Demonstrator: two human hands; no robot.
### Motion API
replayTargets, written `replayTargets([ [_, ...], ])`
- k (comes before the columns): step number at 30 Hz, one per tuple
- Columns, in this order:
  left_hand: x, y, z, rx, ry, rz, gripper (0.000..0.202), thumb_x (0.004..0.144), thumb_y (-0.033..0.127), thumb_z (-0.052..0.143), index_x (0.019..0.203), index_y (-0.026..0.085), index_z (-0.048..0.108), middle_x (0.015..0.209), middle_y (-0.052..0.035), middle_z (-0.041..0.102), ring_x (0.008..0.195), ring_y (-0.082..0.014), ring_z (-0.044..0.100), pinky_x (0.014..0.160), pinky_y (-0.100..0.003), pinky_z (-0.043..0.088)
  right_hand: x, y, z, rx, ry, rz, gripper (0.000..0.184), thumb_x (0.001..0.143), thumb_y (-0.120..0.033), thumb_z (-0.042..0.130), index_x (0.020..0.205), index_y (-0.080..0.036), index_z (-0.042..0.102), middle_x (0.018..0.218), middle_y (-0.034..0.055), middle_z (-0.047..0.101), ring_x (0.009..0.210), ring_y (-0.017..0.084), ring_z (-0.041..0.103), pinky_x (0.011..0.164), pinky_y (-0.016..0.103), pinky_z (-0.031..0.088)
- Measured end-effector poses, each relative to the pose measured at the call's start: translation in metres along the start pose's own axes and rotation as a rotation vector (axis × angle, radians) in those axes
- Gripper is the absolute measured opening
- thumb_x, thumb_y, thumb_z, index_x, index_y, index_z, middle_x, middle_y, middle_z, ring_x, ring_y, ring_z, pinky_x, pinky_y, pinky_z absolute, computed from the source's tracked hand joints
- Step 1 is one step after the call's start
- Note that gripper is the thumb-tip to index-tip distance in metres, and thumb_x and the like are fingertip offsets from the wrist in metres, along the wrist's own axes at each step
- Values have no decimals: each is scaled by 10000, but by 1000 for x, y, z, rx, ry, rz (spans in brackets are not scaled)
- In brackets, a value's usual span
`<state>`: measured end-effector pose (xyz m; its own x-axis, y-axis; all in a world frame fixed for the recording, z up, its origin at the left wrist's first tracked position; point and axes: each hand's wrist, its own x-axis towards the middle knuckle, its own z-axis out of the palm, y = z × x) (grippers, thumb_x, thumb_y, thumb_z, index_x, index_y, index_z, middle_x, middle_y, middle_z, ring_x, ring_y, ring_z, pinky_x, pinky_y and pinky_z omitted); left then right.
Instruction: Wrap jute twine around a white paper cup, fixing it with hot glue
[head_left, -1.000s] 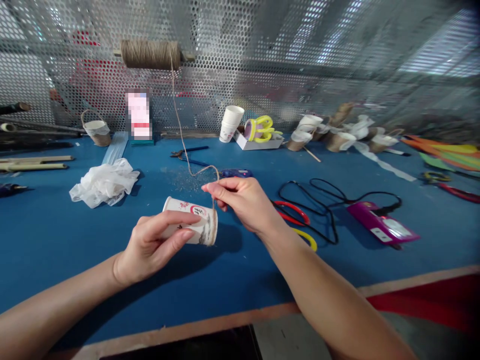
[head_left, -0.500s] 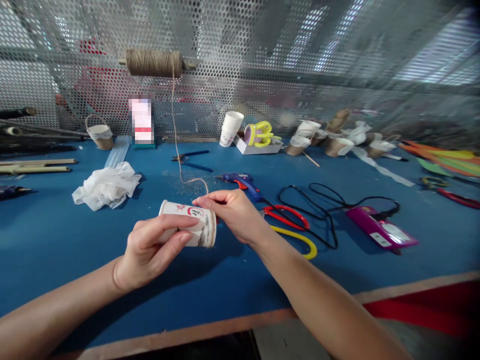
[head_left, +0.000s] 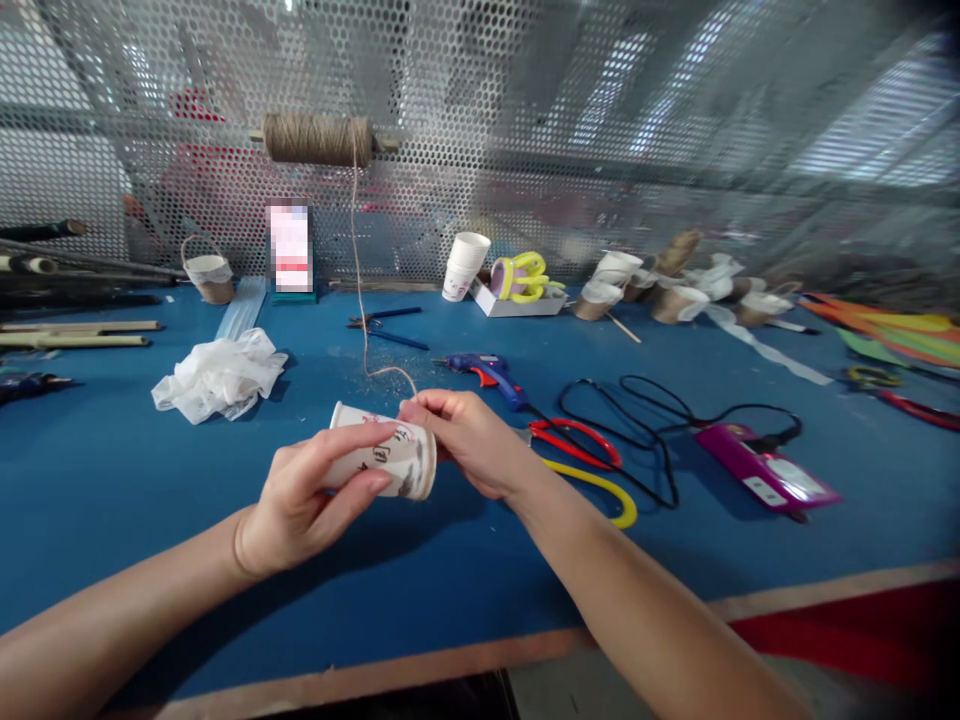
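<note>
My left hand (head_left: 319, 490) is closed round a white paper cup (head_left: 405, 462) with printed marks, tilted on its side above the blue table. Twine runs round the end of the cup on the right. At that end my right hand (head_left: 465, 435) pinches the twine (head_left: 391, 370) against the cup's edge. The strand leads up from these fingers to a spool of brown twine (head_left: 315, 138) on a rod at the mesh wall. Just behind my right hand lies a blue glue gun (head_left: 487, 375).
Red- and yellow-handled scissors (head_left: 577, 442) lie right of my hands, near a black cord and a purple power strip (head_left: 765, 470). Crumpled white cloth (head_left: 220, 375) is at left. Pliers (head_left: 390, 330), stacked paper cups (head_left: 465, 265) and a small bucket (head_left: 210, 277) stand or lie farther back.
The cup has turned slightly in my left hand, so its print shows differently. Both hands stay on it. The whole view has shifted a little.
</note>
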<state>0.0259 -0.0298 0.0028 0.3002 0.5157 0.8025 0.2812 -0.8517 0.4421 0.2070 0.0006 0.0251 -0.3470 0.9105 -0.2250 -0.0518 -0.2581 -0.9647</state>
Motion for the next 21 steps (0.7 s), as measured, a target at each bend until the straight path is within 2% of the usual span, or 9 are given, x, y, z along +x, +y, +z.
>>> replayTargets([
  [4, -1, -5, 1, 50, -41, 171, 484, 848, 157, 589, 1312, 207, 459, 910, -69, 723, 686, -144, 690, 634, -205, 570, -1, -1, -2, 4, -61, 20, 314, 660, -396, 753, 631, -179, 527, 495, -80, 541, 427, 58, 501, 399, 176, 388],
  [7, -6, -10, 4, 49, -60, 177, 640, 823, 150, 623, 1397, 212, 347, 1067, -107, 678, 874, -184, 682, 763, -252, 570, 0, -1, -4, -5, -29, -51, 340, 671, -449, 731, 636, -171, 538, 510, -72, 535, 440, 59, 500, 422, 190, 410],
  [8, -7, -11, 6, 48, -53, 117, 683, 806, 154, 645, 1408, 218, 327, 1140, -121, 646, 923, -197, 670, 796, -271, 563, 0, -1, -5, -7, 0, -87, 351, 667, -464, 729, 634, -171, 539, 516, -68, 534, 446, 61, 502, 435, 198, 421],
  [10, -8, -12, 7, -5, -38, -89, 735, 794, 167, 662, 1424, 211, 286, 1230, -147, 589, 968, -212, 651, 827, -300, 553, 1, -2, -6, -16, 65, -144, 360, 652, -479, 735, 638, -177, 539, 538, -60, 543, 467, 72, 519, 470, 218, 450],
  [13, -3, -10, 6, -155, -98, -361, 686, 810, 198, 643, 1402, 186, 296, 1107, -124, 645, 881, -184, 658, 807, -302, 548, 2, -3, -8, -44, 113, -181, 368, 632, -489, 746, 649, -187, 537, 576, -48, 562, 514, 95, 552, 518, 249, 487],
  [17, 10, -3, 1, -253, -146, -458, 404, 767, 234, 692, 1138, 194, 537, 1049, -75, 656, 846, -159, 640, 731, -243, 529, 1, -3, -9, -196, 148, -243, 369, 661, -523, 709, 660, -187, 556, 590, -38, 556, 546, 108, 555, 539, 260, 492],
  [19, 14, 0, -1, -338, -175, -516, 239, 780, 265, 675, 987, 175, 598, 926, -54, 667, 719, -127, 618, 606, -197, 501, 1, -2, -9, -317, 186, -298, 367, 687, -535, 681, 658, -188, 564, 591, -32, 553, 545, 108, 542, 531, 255, 477],
  [21, 17, 1, -1, -381, -149, -582, 138, 795, 274, 649, 864, 157, 621, 805, -35, 653, 603, -97, 564, 517, -176, 456, 0, -1, -7, -398, 205, -346, 368, 718, -541, 651, 656, -189, 564, 593, -28, 550, 540, 106, 530, 525, 251, 463],
])
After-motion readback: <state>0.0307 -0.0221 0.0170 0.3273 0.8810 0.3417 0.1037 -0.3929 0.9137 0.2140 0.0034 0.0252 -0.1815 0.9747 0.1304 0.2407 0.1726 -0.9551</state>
